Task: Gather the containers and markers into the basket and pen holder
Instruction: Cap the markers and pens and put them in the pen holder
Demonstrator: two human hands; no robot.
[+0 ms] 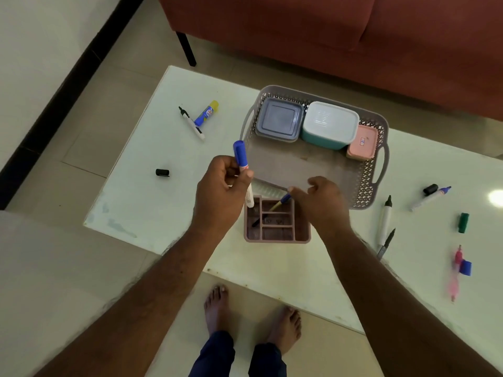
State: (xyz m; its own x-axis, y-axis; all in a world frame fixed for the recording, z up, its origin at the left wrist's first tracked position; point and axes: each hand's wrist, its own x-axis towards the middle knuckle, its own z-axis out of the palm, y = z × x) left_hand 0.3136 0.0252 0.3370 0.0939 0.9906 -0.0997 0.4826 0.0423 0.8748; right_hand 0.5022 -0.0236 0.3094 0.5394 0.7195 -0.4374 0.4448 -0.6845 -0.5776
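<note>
- Head view: we are gripping a white marker with a blue cap (241, 161) upright in our left hand (221, 194), fingers curled around its barrel, its lower end sitting just above the back left corner of the pink compartmented plastic pen holder (277, 235).
- We are pinching a blue-capped pen with a yellowish barrel (281, 201) between the fingertips of our right hand (321, 202), its tip slanting down into a rear compartment of the pen holder.
- We are seeing the grey perforated plastic basket (364, 186) standing just behind the pen holder, holding a grey square lidded container (280, 119), a teal container with a white lid (329, 125) and a small pink lidded container (362, 142) along its far side.
- We are seeing loose markers and caps lying on the white table (152, 202): a black-capped white marker (192, 123) beside a blue and yellow glue stick (206, 112) at left, and a green-tipped white marker (384, 220) at right.
</note>
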